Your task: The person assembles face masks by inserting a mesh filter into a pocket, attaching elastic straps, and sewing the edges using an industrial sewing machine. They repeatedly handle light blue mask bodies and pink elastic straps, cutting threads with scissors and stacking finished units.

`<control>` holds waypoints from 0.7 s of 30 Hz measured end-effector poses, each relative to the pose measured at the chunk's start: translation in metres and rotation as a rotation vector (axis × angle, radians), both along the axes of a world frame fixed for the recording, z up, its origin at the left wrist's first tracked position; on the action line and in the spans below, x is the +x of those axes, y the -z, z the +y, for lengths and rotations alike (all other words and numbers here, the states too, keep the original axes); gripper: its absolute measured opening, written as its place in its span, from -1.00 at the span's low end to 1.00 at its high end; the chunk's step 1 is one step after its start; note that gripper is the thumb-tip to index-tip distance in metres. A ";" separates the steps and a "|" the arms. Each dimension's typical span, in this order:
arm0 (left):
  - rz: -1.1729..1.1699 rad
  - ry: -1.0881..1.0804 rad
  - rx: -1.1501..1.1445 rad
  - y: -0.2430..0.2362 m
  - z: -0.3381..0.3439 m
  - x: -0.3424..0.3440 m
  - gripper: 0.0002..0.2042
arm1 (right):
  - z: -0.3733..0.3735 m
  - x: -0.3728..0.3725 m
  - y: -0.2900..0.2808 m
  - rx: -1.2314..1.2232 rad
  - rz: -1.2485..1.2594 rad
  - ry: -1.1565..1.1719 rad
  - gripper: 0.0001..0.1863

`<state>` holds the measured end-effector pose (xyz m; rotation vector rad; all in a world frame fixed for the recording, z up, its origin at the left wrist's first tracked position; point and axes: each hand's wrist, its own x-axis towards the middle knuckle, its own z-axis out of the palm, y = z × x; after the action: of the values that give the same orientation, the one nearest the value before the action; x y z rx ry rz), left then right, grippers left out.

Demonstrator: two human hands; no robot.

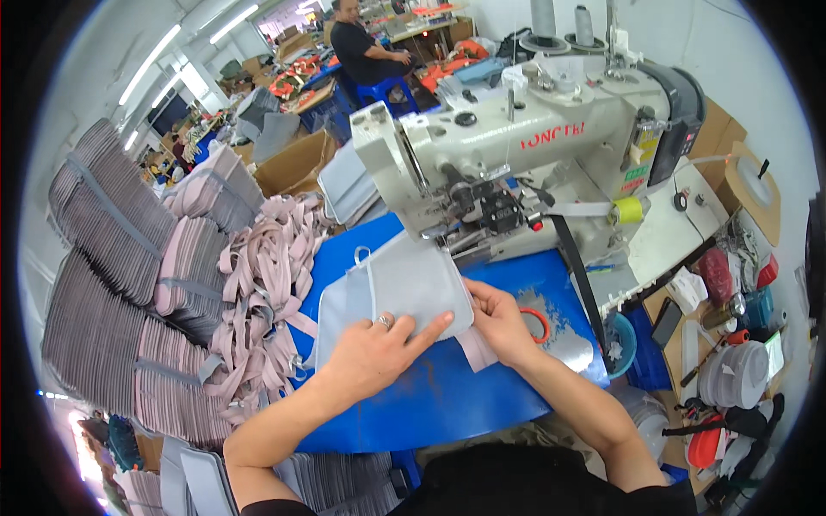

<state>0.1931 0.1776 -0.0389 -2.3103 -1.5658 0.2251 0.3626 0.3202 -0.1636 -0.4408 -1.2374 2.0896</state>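
A light grey fabric panel (417, 279) with bound edges lies on the blue table top, its far edge under the needle area of a white sewing machine (482, 138). My left hand (379, 353) rests on the panel's near part, fingers spread, a ring on one of them. At the panel's right edge, my right hand (502, 325) pinches the border between thumb and fingers. A short pink strap end (476, 351) hangs out below that edge, beside the right hand. The fingertips under the fabric are hidden.
Tall bundled stacks of grey and pink panels (95, 258) stand at the left, beside a heap of pink straps (267, 284). An orange ring-shaped handle (535, 325) lies right of my right hand. A blue basket (619, 344) and tools are farther right. A person (366, 52) sits behind.
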 end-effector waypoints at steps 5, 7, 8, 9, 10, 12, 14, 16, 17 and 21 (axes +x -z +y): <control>0.019 0.031 0.017 -0.008 -0.003 0.000 -0.28 | -0.001 0.004 -0.003 -0.020 -0.008 0.015 -0.50; 0.029 0.040 0.021 -0.008 -0.003 -0.002 -0.29 | 0.002 0.002 0.000 -0.021 0.011 0.004 -0.50; 0.031 0.046 0.020 -0.008 -0.003 -0.003 -0.29 | 0.002 0.001 0.002 -0.025 0.018 0.000 -0.50; 0.029 0.048 0.021 -0.008 -0.003 -0.003 -0.30 | 0.002 0.001 0.001 -0.024 0.013 -0.001 -0.50; 0.028 0.049 0.022 -0.009 -0.005 -0.003 -0.30 | 0.001 0.002 0.000 -0.022 0.009 -0.002 -0.51; 0.025 0.058 0.015 -0.009 -0.005 -0.003 -0.31 | 0.000 0.003 0.001 -0.025 -0.001 0.001 -0.51; 0.031 0.065 0.010 -0.011 -0.005 -0.003 -0.32 | 0.000 0.004 0.002 -0.022 -0.005 0.001 -0.52; 0.046 0.098 0.020 -0.014 -0.005 -0.005 -0.34 | -0.002 0.004 0.002 -0.027 0.007 -0.009 -0.51; 0.047 0.111 0.019 -0.014 -0.006 -0.004 -0.34 | -0.004 0.005 0.004 -0.035 0.008 -0.017 -0.51; 0.061 0.140 -0.017 -0.013 0.000 -0.007 -0.39 | -0.003 0.003 0.006 -0.003 0.023 0.029 -0.51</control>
<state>0.1863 0.1775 -0.0262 -2.3906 -1.3720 0.2727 0.3656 0.3172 -0.1697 -0.4326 -1.2084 2.0668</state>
